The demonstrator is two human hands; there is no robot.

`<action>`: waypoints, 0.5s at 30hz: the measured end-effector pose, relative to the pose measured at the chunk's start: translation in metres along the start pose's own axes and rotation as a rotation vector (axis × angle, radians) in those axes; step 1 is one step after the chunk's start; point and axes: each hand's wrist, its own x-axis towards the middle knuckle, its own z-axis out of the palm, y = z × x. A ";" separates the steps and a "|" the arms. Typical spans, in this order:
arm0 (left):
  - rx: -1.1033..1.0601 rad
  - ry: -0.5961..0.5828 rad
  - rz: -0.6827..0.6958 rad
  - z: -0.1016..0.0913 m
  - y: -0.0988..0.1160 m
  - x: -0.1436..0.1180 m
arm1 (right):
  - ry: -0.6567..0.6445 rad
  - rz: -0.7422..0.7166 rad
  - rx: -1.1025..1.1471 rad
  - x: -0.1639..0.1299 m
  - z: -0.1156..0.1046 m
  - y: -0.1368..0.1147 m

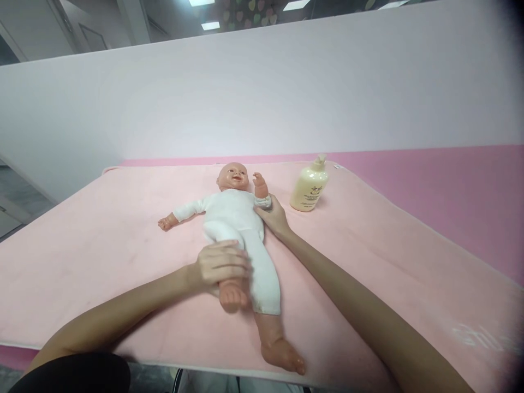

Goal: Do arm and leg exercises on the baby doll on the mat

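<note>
Head view. A baby doll [239, 229] in a white bodysuit lies on its back near the middle of a pink mat [102, 240] spread over the counter [450, 185], head toward the far wall and legs toward the viewer. The left hand [221, 266] wraps the doll's bent leg just above the bare foot, its fingers [229, 256] closed around the shin. The right hand [275, 216] rests against the doll's side at the raised arm, fingers curled on the white sleeve below the cuff; how firmly they clasp it cannot be told. A cream pump bottle [310, 185] stands upright on the mat, near the doll's raised hand and apart from it.

Handling, as judged: the head, hands and feet look like smooth moulded vinyl, stiff and somewhat slippery, while the clothed trunk and limbs appear soft and stuffed, so the body probably flexes and sags when lifted by one limb. It seems light and not fragile. The fabric-covered limbs and the torso offer the surest hold; the bare feet give less purchase.
</note>
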 end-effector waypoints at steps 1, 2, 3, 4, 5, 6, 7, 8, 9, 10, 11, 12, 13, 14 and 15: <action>-0.039 -0.028 0.045 0.000 0.007 0.003 | 0.017 0.031 0.017 0.000 -0.001 0.000; -0.065 -0.044 0.087 0.001 0.014 0.004 | 0.041 0.057 0.030 0.000 -0.001 0.000; -0.078 -0.048 0.120 0.003 0.019 0.005 | 0.072 0.079 0.043 0.001 -0.001 0.000; -0.081 -0.044 0.144 0.005 0.022 0.004 | 0.110 0.099 0.061 0.001 -0.001 0.000; -0.080 -0.037 0.161 0.007 0.025 0.003 | 0.154 0.121 0.088 0.001 -0.001 -0.001; -0.077 -0.035 0.168 0.009 0.026 0.001 | 0.200 0.142 0.125 0.002 -0.001 -0.001; -0.074 -0.041 0.172 0.011 0.027 -0.001 | 0.243 0.159 0.169 0.002 -0.001 -0.001; -0.069 -0.053 0.178 0.013 0.027 -0.003 | 0.279 0.173 0.213 0.002 -0.001 -0.002; -0.059 -0.070 0.190 0.015 0.026 -0.005 | 0.309 0.183 0.252 0.003 -0.001 -0.003; -0.046 -0.085 0.205 0.016 0.026 -0.006 | 0.330 0.189 0.280 0.003 -0.001 -0.003; -0.032 -0.097 0.222 0.017 0.026 -0.007 | 0.343 0.189 0.295 0.003 0.000 -0.004; -0.021 -0.107 0.238 0.017 0.025 -0.008 | 0.355 0.182 0.302 0.003 0.000 -0.004; -0.012 -0.113 0.250 0.018 0.026 -0.008 | 0.370 0.174 0.305 0.002 0.001 -0.004; -0.004 -0.117 0.257 0.018 0.026 -0.008 | 0.389 0.165 0.311 0.002 0.002 -0.003; 0.002 -0.117 0.260 0.018 0.026 -0.008 | 0.405 0.157 0.323 0.001 0.004 -0.003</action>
